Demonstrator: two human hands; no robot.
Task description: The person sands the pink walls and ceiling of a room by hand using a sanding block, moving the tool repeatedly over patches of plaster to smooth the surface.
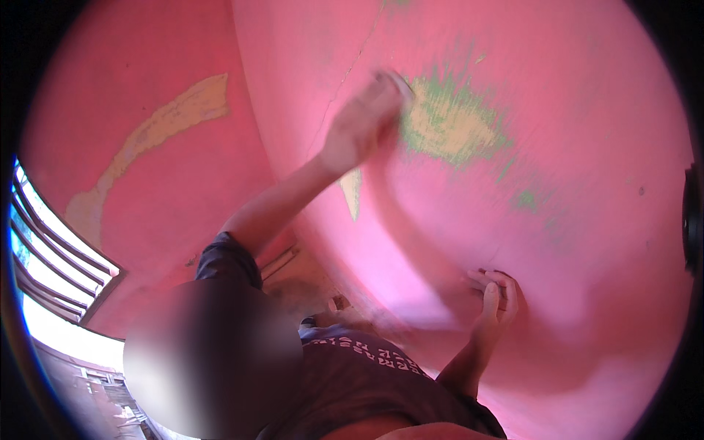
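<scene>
My left hand (366,118) is at a pink painted wall (577,121), beside the left edge of a worn patch (454,124) where green and tan layers show through. The hand is blurred and its fingers are bent. A thin pale edge shows at the fingertips, but whether it is a held object I cannot tell. Lower and to the right, my right hand (498,300) is close to the same wall, with thumb and fingers apart and nothing visible in it. Whether its fingertips touch the wall is unclear.
A crack (352,66) runs down the wall near the corner. The adjoining wall has a long tan bare strip (159,121). A barred window (55,247) lies at the left. A small bare wedge (351,192) shows below my left wrist. A dark object (692,217) sits at the right rim.
</scene>
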